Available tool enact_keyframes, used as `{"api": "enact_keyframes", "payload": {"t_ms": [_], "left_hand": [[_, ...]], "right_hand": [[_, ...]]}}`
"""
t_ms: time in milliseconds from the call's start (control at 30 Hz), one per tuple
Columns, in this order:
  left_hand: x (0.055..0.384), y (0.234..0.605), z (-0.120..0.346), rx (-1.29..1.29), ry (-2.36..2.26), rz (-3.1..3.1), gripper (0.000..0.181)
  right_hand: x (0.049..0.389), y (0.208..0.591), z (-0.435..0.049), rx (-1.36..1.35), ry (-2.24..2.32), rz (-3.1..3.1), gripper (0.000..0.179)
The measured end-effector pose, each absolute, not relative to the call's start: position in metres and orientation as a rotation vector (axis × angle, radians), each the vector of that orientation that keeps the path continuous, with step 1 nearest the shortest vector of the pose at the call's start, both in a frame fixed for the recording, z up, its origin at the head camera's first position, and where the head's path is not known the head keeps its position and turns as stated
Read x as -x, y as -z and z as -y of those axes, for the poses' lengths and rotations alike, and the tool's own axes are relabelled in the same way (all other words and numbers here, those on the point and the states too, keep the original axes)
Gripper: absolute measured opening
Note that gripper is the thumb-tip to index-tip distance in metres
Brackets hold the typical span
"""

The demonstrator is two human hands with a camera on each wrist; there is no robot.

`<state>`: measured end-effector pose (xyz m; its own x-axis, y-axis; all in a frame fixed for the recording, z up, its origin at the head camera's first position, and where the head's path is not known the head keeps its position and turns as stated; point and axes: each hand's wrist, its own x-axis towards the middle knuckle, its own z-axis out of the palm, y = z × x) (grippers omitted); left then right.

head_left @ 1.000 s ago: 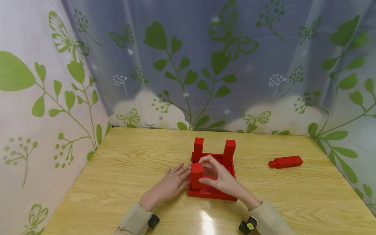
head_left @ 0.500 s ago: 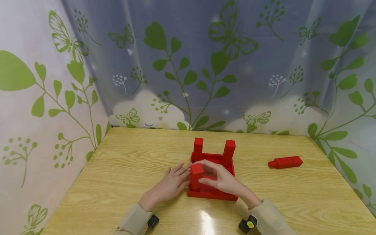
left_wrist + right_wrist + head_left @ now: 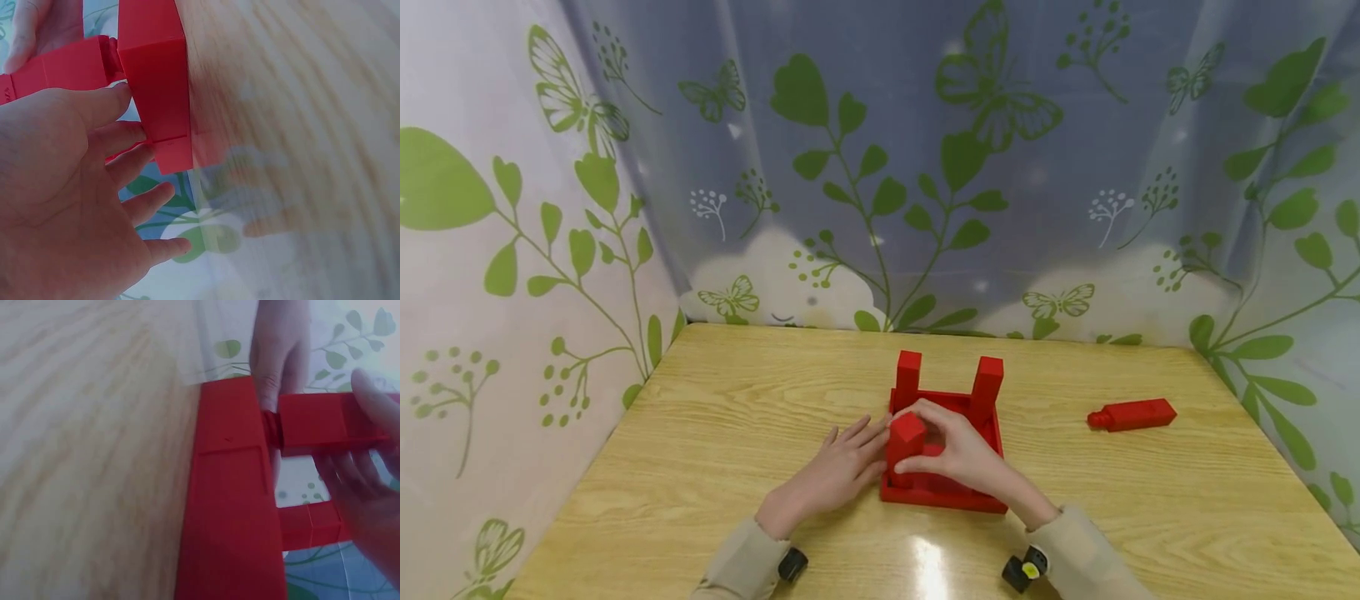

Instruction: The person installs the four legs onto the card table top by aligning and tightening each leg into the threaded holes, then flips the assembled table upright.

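A red square frame [image 3: 943, 502], shallow-walled, lies on the table with red posts standing up at its corners. My right hand [image 3: 966, 454] pinches the near-left post [image 3: 907, 433] between thumb and fingers. In the right wrist view a narrow neck [image 3: 272, 430] shows between this post and the frame. My left hand [image 3: 842, 467] lies at the frame's left side with its fingers spread. In the left wrist view, its fingertips touch the red frame [image 3: 159, 87]. Two more posts, the far-left one [image 3: 908, 379] and the far-right one [image 3: 987, 387], stand at the back corners.
A loose red post [image 3: 1135, 414] with a stepped round end lies on the wooden table [image 3: 737, 392] to the right. A patterned curtain [image 3: 880, 167] hangs along the table's back and sides.
The near-left post has turned about its upright axis, so a corner now faces forward. My right thumb has moved left across its front. My left hand stays in place.
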<state>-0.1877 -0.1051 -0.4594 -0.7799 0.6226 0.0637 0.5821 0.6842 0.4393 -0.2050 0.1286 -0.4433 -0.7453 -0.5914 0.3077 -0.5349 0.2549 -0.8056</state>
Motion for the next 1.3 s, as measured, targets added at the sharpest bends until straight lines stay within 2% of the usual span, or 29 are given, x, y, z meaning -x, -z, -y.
{"api": "enact_keyframes", "payload": {"t_ms": [133,367,600,933,1300], "left_hand": [[0.188,0.459,0.105,-0.998,-0.663,-2.8,0.054],[0.189,0.46,0.105,-0.991,-0.65,-2.802,0.054],[0.189,0.461,0.105,-0.98,-0.672,-2.796,0.048],[0.19,0.46,0.105,-0.967,-0.688,-2.782,0.054],[0.189,0.46,0.105,-0.992,-0.684,-2.783,0.056]], "right_hand": [[0.203,0.445,-0.122,1.105,1.493,-2.584,0.051],[0.199,0.446,-0.119,1.049,1.476,-2.585,0.051],[0.205,0.44,-0.137,1.04,1.454,-2.305,0.063],[0.212,0.431,-0.158,1.05,1.377,-2.123,0.07],[0.216,0.432,-0.156,1.139,1.448,-2.124,0.057]]}}
